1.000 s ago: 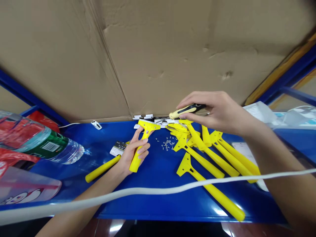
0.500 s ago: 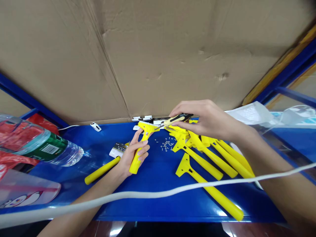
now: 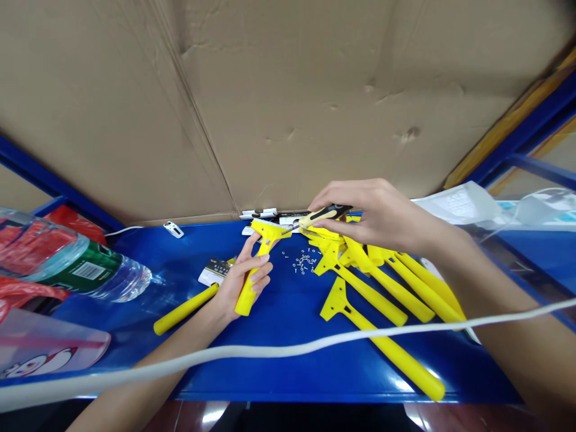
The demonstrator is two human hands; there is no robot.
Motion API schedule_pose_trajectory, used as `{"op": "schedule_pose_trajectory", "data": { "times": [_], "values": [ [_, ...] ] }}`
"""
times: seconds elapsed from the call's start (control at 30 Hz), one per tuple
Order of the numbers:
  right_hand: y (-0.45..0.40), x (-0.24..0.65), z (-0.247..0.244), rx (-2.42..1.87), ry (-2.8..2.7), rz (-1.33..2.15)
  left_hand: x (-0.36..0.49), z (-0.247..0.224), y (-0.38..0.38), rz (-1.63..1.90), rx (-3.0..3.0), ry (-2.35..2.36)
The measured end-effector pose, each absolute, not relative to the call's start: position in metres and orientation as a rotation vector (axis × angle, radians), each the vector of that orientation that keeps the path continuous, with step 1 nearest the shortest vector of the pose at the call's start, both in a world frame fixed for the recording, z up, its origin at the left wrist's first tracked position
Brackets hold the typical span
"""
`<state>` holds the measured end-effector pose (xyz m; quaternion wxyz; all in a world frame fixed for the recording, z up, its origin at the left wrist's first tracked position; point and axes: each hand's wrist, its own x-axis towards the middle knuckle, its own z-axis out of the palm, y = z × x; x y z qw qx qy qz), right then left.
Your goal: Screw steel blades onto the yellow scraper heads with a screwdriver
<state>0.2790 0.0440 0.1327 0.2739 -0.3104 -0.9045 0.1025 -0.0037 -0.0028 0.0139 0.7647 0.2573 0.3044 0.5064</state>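
Note:
My left hand [image 3: 245,277] grips a yellow plastic scraper [image 3: 243,300] by its handle, with the wide head [image 3: 267,231] pointing away from me. My right hand [image 3: 378,216] holds a screwdriver [image 3: 324,216] with a yellow and black handle. Its thin metal shaft reaches the scraper head, and the tip looks to touch it. Several yellow scrapers [image 3: 378,342] lie heaped to the right. Tiny metal screws or washers [image 3: 303,262] are scattered between the hands. A loose yellow handle [image 3: 185,309] lies beside my left wrist.
The blue table [image 3: 288,378] stands against a cardboard sheet [image 3: 288,102]. A water bottle [image 3: 76,270], red bag [image 3: 74,219] and plastic box [image 3: 45,348] sit at left. A white cable [image 3: 288,350] crosses the foreground above my forearms. White packaging [image 3: 454,204] lies at right.
My right hand has moved left and down, bringing the screwdriver from above the heap to the scraper head. The left hand and its scraper stay nearly still.

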Motion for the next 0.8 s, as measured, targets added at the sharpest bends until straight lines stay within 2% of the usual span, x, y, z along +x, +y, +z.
{"op": "schedule_pose_trajectory", "data": {
  "times": [0.4, 0.7, 0.8],
  "values": [
    [0.041, 0.27, 0.116, -0.779, -2.457, 0.045, 0.002, 0.012, -0.002, 1.112, 0.613, 0.743],
    [0.041, 0.27, 0.113, -0.644, -2.509, 0.246, 0.001, 0.004, 0.001, 1.133, 0.585, 0.726],
    [0.041, 0.267, 0.112, -0.664, -2.486, 0.2, 0.001, 0.002, 0.0, 1.125, 0.599, 0.698]
  ]
}}
